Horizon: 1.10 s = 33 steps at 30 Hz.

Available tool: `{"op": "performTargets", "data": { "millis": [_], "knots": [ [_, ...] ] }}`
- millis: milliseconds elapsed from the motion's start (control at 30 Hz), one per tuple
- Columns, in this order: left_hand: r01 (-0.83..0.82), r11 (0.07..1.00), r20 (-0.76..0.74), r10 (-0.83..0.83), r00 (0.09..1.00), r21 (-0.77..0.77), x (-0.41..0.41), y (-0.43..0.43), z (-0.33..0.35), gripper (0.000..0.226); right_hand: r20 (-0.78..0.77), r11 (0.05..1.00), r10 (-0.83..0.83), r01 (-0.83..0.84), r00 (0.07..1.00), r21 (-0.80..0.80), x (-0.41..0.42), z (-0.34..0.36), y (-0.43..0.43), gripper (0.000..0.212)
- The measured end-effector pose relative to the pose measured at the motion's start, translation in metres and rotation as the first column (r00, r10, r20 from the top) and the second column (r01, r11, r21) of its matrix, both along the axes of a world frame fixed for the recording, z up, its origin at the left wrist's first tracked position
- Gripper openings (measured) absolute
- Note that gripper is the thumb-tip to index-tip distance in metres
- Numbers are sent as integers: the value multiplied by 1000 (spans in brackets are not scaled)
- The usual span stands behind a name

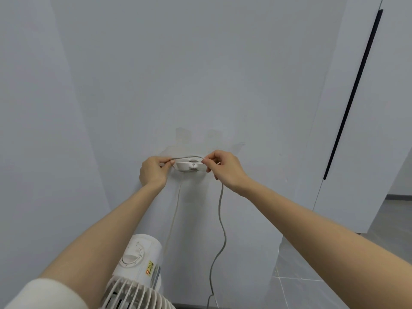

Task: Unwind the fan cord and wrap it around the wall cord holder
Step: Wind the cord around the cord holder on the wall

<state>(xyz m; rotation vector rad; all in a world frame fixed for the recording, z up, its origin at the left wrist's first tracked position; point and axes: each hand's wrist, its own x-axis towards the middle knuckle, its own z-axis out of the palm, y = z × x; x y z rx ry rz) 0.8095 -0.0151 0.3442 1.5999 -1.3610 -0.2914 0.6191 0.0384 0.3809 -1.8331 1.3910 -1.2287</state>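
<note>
A white cord holder [190, 167] is fixed to the pale wall at hand height. The grey fan cord [220, 210] arches over the top of the holder between my two hands. My left hand [153, 171] pinches the cord just left of the holder. My right hand [223, 167] pinches it at the holder's right end, and from there the cord hangs down in a loose wave to the floor. A thinner pale strand [175, 210] drops from under the holder toward the white fan [139, 266], whose motor housing and timer knob sit below my left forearm.
The fan's white grille [136, 295] fills the bottom edge, close to the wall [178, 85]. A white door or panel with a long black handle [354, 92] stands to the right. Grey tiled floor [296, 293] shows at lower right.
</note>
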Motion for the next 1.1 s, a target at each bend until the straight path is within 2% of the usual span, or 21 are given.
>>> {"op": "performTargets", "data": {
  "millis": [233, 400, 533, 633, 733, 800, 900, 1100],
  "knots": [
    [-56, 994, 14, 57, 998, -92, -14, 1, 29, 14, 4, 989, -123, 123, 992, -87, -8, 3, -8, 19],
    [-52, 991, 71, 61, 996, -123, -17, -1, 31, 14, -21, 985, -153, 151, 988, -83, -11, 0, -9, 18],
    [3, 985, 282, 47, 958, -174, -10, -1, 29, 11, -27, 987, -153, 151, 988, -57, -15, -2, -9, 15],
    [107, 967, 579, 48, 814, -230, -1, -5, 29, 14, -38, 996, -89, 90, 995, 14, -18, -4, -6, 15],
    [172, 966, 669, 0, 743, -191, 7, -6, 23, 12, -91, 997, -27, 33, 996, 64, -18, -11, -3, 17],
    [177, 967, 644, -18, 765, -183, 8, -4, 19, 9, -94, 996, -9, 17, 996, 84, -18, -16, -1, 17],
    [124, 966, 515, 12, 857, -229, 0, -3, 29, 7, -76, 997, -24, 30, 997, 71, -19, -18, -1, 14],
    [154, 961, 378, -57, 924, -231, -27, -6, 47, 5, 4, 971, -236, 236, 972, -25, -31, -10, -3, 19]
  ]
}}
